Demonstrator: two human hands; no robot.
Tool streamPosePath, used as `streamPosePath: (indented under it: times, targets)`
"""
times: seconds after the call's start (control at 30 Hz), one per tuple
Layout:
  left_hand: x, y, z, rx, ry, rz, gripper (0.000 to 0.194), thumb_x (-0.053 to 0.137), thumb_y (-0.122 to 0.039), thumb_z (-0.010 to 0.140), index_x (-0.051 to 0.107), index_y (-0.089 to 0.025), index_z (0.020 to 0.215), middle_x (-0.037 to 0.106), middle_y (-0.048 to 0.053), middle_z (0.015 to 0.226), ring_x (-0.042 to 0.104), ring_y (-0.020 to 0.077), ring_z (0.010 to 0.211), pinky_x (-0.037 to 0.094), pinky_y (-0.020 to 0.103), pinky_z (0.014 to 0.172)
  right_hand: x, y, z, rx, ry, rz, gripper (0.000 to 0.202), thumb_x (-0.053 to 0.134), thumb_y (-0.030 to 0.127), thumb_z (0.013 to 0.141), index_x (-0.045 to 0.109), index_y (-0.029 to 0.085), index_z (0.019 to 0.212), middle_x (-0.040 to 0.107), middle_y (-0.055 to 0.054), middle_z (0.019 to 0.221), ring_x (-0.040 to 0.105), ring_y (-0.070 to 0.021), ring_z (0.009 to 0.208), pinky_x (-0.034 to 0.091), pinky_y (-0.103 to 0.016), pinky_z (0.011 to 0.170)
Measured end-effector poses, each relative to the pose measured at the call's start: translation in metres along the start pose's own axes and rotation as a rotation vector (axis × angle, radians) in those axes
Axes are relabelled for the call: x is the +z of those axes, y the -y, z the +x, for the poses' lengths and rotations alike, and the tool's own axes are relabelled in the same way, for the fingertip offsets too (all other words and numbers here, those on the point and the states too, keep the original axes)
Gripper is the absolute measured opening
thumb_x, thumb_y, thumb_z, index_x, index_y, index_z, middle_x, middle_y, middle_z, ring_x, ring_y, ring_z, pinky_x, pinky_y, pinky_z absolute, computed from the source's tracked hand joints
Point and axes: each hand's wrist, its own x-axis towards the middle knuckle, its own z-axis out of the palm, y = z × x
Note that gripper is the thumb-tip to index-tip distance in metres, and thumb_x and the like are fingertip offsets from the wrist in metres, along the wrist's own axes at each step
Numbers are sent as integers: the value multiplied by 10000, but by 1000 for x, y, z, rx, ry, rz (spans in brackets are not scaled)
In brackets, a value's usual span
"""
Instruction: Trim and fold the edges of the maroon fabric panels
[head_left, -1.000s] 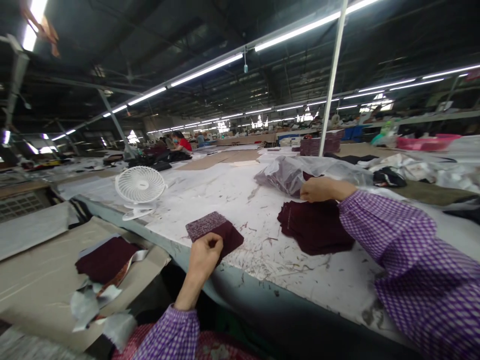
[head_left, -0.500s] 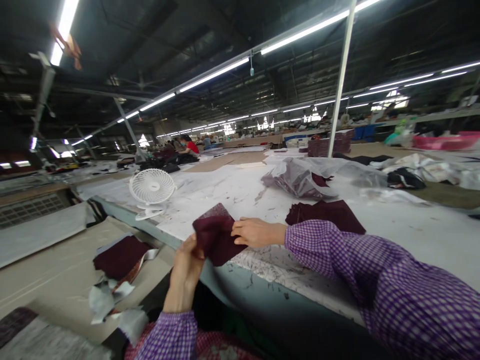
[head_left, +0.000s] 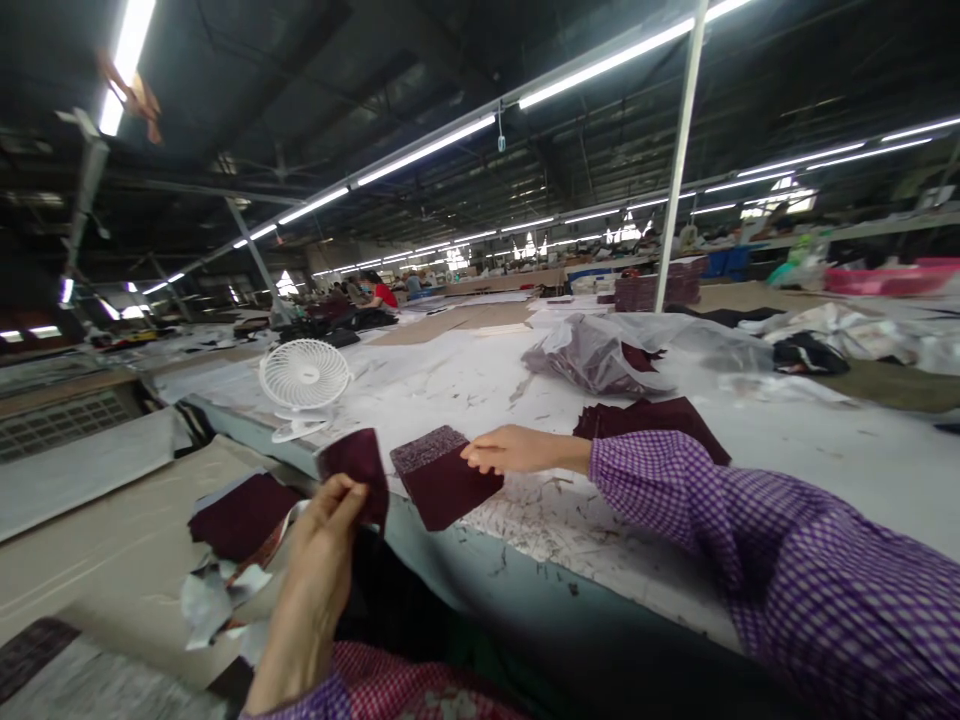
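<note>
My left hand (head_left: 326, 525) pinches a small maroon cloth piece (head_left: 358, 468), held up just off the front edge of the white table. My right hand (head_left: 499, 450) has its thumb and fingers together at the right corner of another maroon piece (head_left: 454, 490), which lies at the table edge with a speckled grey strip along its upper side. Whether the fingertips grip that corner or rest over it is too small to tell. Beyond my right wrist lies a stack of maroon pieces (head_left: 675, 425), partly covered by my sleeve.
A white fan (head_left: 304, 375) stands on the white table (head_left: 420, 375). Clear plastic (head_left: 585, 350) lies behind the stack. Maroon cloth (head_left: 244, 512) and scraps lie on the lower beige surface (head_left: 97, 530) at left. A metal pole (head_left: 681, 160) rises behind; a person in red sits far off.
My left hand has moved left with one maroon piece, apart from the piece at the table edge. The speckled strip of that piece is now uncovered. My right hand has hardly moved.
</note>
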Motion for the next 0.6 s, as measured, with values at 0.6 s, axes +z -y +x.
streamPosePath:
  times: [0.6]
  targets:
    - [103,32,-1,219,376,621,302,546,-291,839,640,-159,1094,679,101,1106,604,236,1043,434,364,924,-3,-19,-67,123,-88,-29,845,629,140,768,201,141,1497,491,73,615,441,-100,539,371,-235,559]
